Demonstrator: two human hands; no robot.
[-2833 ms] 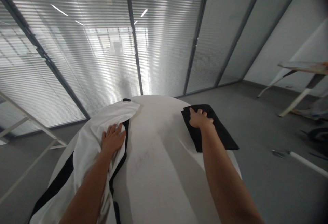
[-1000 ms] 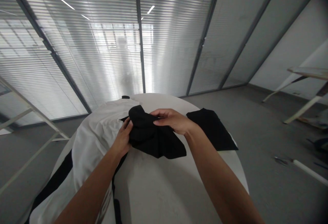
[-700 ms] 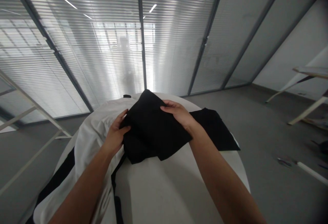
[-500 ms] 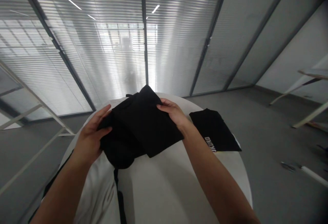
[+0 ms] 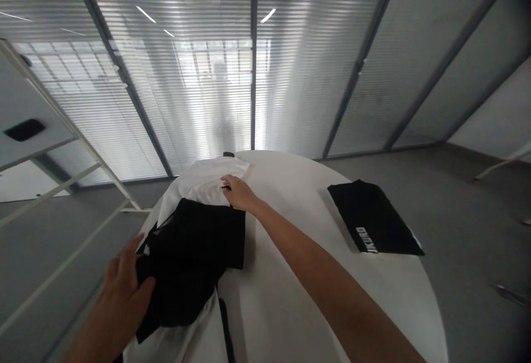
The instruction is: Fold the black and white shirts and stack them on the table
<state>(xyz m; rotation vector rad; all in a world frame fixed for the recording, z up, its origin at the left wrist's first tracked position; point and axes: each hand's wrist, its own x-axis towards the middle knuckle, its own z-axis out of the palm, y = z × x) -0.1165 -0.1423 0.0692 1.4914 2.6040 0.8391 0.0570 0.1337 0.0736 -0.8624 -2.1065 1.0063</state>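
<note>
A black garment (image 5: 194, 241) lies bunched and partly folded over a white cloth (image 5: 199, 177) on the left of the round white table. My left hand (image 5: 124, 285) grips its left edge, thumb on top and fingers at the far side. Beyond the garment's upper right part, my right hand (image 5: 240, 192) is closed in a pinch over the white cloth. A thin black end shows between its fingertips; whether it joins the garment I cannot tell. A second, neatly folded black garment (image 5: 369, 213) with white lettering lies apart on the right.
The round white table (image 5: 290, 296) curves away at its far and right edges. A pale metal frame (image 5: 74, 125) stands close on the left. Behind the table runs a glass wall with blinds (image 5: 298, 75). A dark strap (image 5: 225, 324) hangs at the near left.
The black garment has come down from between both hands onto the white cloth. My right hand has let go of its right edge and moved left, while my left hand moved nearer. The view shifted left.
</note>
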